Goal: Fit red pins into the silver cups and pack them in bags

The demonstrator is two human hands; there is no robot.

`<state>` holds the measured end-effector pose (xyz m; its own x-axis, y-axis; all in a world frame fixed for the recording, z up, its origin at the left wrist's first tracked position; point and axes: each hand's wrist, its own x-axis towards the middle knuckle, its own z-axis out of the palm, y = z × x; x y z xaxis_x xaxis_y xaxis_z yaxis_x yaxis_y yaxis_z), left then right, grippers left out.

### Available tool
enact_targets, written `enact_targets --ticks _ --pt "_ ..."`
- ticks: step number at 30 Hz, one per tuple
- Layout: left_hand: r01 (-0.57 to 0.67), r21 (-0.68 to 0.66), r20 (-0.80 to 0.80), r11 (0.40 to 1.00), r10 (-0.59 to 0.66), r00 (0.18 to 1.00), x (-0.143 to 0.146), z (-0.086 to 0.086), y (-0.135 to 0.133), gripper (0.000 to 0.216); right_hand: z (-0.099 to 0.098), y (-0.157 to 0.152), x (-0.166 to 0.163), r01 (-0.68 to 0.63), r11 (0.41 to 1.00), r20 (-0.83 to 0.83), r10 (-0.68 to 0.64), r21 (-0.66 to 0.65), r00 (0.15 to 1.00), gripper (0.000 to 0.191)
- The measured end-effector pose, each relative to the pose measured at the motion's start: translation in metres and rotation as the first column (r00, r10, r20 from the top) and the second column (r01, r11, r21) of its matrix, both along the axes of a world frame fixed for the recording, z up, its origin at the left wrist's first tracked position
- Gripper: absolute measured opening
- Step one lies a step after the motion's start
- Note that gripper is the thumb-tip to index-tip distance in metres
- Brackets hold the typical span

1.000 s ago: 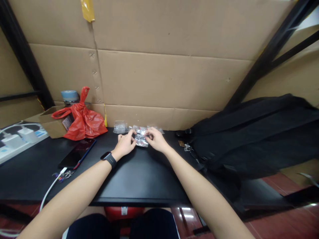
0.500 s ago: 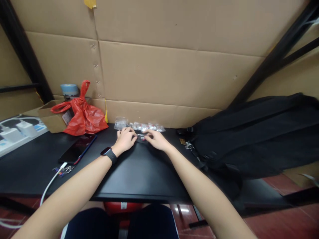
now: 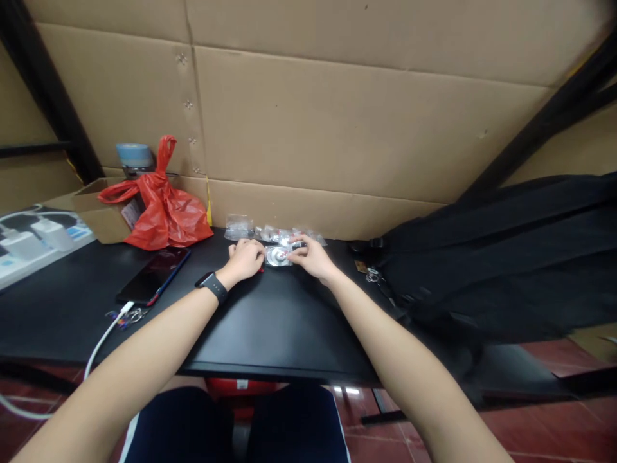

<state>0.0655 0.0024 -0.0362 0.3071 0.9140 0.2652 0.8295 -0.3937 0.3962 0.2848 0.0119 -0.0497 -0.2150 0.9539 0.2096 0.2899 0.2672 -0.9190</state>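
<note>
My left hand (image 3: 245,259) and my right hand (image 3: 311,255) meet near the back of a black desk (image 3: 270,328). Between them they pinch a small clear plastic packet (image 3: 278,256) with something silvery inside. Both hands have their fingers curled on it. A black watch (image 3: 212,287) sits on my left wrist. Just behind the hands lies a row of several more small clear packets (image 3: 270,233) against the cardboard wall.
A red plastic bag (image 3: 161,209) and a cardboard box (image 3: 96,209) stand at the back left. A dark phone (image 3: 157,273) lies left of my hands, with a white cable (image 3: 103,337) and keys. A black backpack (image 3: 491,257) fills the right side. A power strip (image 3: 29,247) sits far left.
The camera has tilted down a little. My hands lowered the packet to the desk, then shifted slightly back toward the wall, still gripping it.
</note>
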Motion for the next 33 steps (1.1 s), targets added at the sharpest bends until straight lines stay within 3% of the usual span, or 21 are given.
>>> enact_targets --ticks 4,10,15,21,24,28,33 --pt "0.039 -0.053 0.022 0.998 -0.038 0.999 -0.005 0.006 -0.001 0.019 0.001 0.0 0.003 0.012 1.0 -0.019 -0.012 -0.007 1.0 0.046" --pt "0.074 -0.029 0.017 0.997 -0.074 0.997 -0.001 0.004 -0.005 0.018 0.0 0.001 0.002 0.098 0.995 0.102 -0.101 0.029 0.99 0.046" --pt "0.018 0.045 0.039 0.999 -0.019 0.999 -0.003 0.002 -0.004 0.023 0.004 -0.005 -0.005 -0.005 1.0 0.056 0.004 0.005 0.998 0.038" --pt "-0.043 0.019 -0.044 0.999 0.044 0.998 -0.011 0.002 -0.002 0.029 0.01 -0.013 -0.012 0.054 0.991 0.292 -0.089 0.126 0.952 0.025" --pt "-0.049 0.037 -0.096 0.998 0.053 0.994 -0.013 -0.001 -0.001 0.033 0.012 -0.016 -0.015 -0.074 0.975 0.399 -0.017 0.211 0.917 0.019" --pt "-0.052 0.157 -0.169 0.986 0.079 0.982 -0.013 -0.004 -0.001 0.035 0.009 -0.017 -0.018 -0.259 0.917 0.501 0.077 0.303 0.862 0.02" --pt "-0.03 0.228 -0.222 0.973 0.083 0.971 -0.013 -0.005 0.003 0.037 0.003 -0.02 -0.023 -0.253 0.909 0.584 0.013 0.332 0.811 0.026"
